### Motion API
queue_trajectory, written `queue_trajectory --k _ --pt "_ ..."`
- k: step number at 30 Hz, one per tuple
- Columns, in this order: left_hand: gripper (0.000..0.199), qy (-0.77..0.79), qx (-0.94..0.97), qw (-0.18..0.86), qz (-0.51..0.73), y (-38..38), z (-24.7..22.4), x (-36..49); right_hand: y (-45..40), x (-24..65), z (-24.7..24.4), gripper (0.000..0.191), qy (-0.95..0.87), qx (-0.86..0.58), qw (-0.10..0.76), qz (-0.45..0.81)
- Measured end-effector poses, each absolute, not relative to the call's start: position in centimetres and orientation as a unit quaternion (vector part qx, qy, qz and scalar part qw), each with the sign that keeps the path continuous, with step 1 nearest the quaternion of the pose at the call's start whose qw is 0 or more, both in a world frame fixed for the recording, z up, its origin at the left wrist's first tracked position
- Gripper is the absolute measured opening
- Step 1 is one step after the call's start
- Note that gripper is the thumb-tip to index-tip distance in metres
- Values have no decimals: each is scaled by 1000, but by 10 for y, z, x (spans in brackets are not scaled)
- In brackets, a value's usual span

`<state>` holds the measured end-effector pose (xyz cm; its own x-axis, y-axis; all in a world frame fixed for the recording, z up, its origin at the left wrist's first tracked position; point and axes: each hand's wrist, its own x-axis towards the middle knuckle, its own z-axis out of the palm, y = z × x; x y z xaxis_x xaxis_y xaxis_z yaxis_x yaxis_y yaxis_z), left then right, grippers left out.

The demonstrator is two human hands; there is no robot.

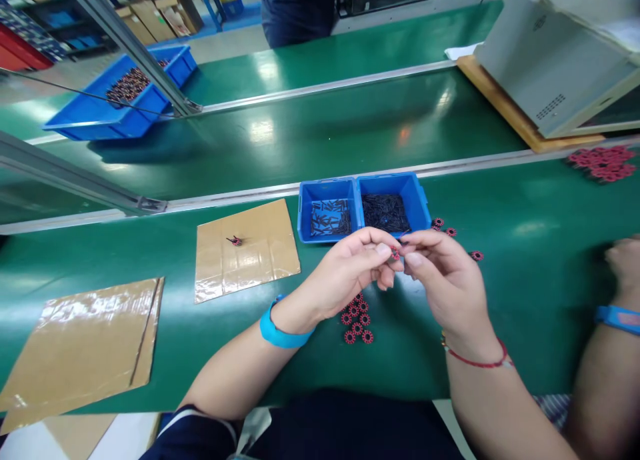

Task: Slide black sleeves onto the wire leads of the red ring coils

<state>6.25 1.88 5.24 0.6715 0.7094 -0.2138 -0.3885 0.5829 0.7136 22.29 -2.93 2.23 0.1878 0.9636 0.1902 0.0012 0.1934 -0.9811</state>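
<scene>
Keep the red ring (395,254) steady above the worktop (530,307), clamped in the left hand (356,268), and guide the right hand (453,280) gently alongside, cannot tell whether with grip closed.

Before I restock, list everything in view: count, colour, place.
Rings: many, red, around the hands
Bins: two, blue, beyond hands
Pieces: many, black, in bins
Sheets: two, brown, left
Wired part: one, dark, far sheet
Heap: one, red, far right
Tray: one, blue, upper left
Parts: many, copper, in tray
Cabinet: one, grey, upper right
Board: one, brown, under cabinet
Posts: two, grey, left
Boxes: several, brown, upper left
Shelves: count unclear, dark, top left
Bench: one, green, beneath
Person: one, dark clothing, top
Another arm: one, blue-banded, right edge
Left hand: one, blue-banded, pinching ring
Right hand: one, red bracelet, beside it
</scene>
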Motion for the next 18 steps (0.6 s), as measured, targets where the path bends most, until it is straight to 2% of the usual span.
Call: queue_trajectory --k 3,10,12,13,18 --pt "19 246 325 859 311 16 54 62 -30 218 26 2 -505 -474 601 398" --pt "17 246 339 843 337 20 71 47 -17 222 47 8 -492 -500 644 304" --pt "14 258 348 817 382 27 83 33 -1 221 52 13 -550 -546 578 256" --pt "14 267 350 795 417 32 90 25 10 218 54 20 -623 -567 483 239" --pt "8 290 339 683 579 45 124 -6 61 186 57 14 -758 -529 283 254"
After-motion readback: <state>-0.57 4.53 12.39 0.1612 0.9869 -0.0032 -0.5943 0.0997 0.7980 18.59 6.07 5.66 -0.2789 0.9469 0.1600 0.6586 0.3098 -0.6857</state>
